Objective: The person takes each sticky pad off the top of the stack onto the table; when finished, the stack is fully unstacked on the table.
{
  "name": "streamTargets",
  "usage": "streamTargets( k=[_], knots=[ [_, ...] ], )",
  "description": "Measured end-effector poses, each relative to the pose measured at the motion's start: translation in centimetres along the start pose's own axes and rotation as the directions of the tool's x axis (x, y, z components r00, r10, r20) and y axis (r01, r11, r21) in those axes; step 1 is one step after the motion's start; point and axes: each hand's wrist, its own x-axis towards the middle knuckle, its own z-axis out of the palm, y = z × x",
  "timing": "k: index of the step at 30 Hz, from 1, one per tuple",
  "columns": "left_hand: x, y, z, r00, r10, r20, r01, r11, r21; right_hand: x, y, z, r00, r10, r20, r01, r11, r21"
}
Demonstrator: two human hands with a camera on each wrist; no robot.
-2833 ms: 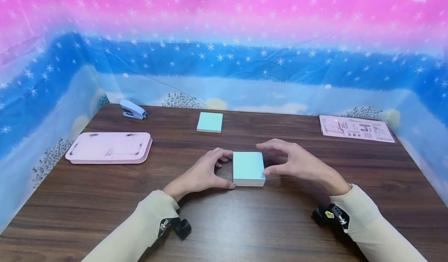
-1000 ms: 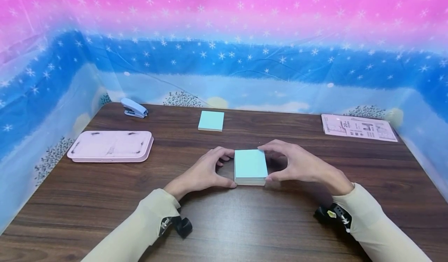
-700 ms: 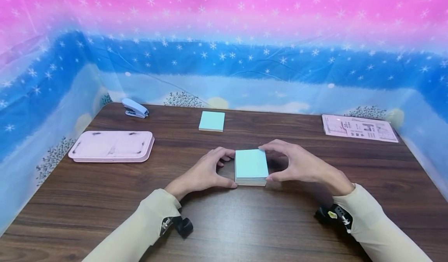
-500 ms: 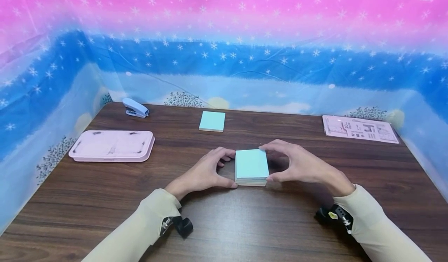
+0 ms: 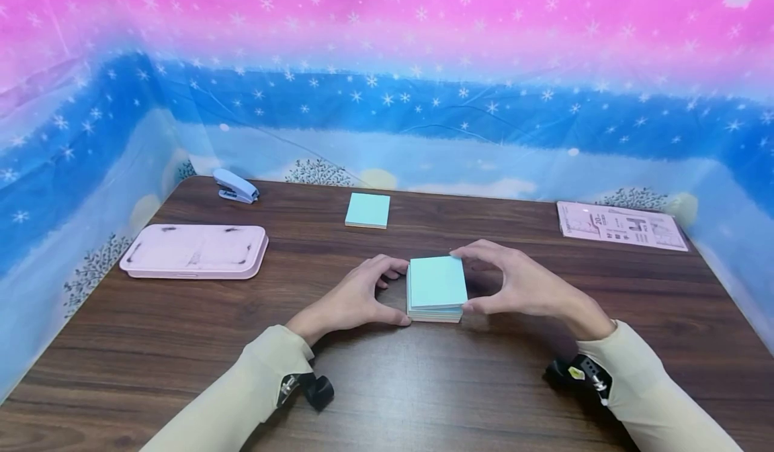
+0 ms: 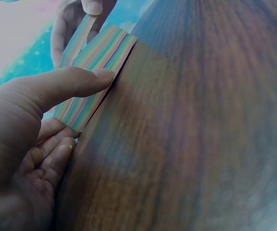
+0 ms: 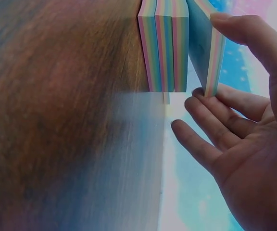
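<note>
1. Head view: a person's two hands meet at a block of pale blue note paper [image 5: 437,289] on the middle of a dark wood-grain surface [image 5: 181,344]. The left hand [image 5: 353,297] grips the block's left side, thumb at the near corner, fingers curled at the far edge. The right hand [image 5: 525,283] pinches the right side, forefinger at the far corner and thumb at the near one. Compared with half a second ago, the top of the block now sits slightly raised and skewed from the lower layers, so the right hand seems to be parting an upper portion from the rest.

2. Head view, farther off: a thinner blue note pad [image 5: 367,210] lies toward the far edge, a pink tray [image 5: 195,251] at left, a pale blue stapler [image 5: 235,187] at far left, and a pink printed sheet [image 5: 623,225] at far right. None of these has moved.

3. Left wrist view: the left thumb [image 6: 66,84] presses against the striped, many-coloured edge of the paper block [image 6: 97,72]; the other fingers curl beneath, beside the surface.

4. Right wrist view: the block's edge shows rainbow layers resting on the surface. A thin upper portion [image 7: 209,48] is tilted away from the lower stack [image 7: 163,45], held between the right thumb [image 7: 254,38] and fingertips. A gap shows between the two parts.
</note>
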Motion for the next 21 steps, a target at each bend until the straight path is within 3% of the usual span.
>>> streamTargets(
  k=[21],
  knots=[
    [-0.12,-0.07,0.03,1.000,-0.002,0.003,0.002,1.000,-0.007,-0.19,0.29,-0.70,0.996,0.070,-0.059,-0.070,0.998,0.004]
  ],
)
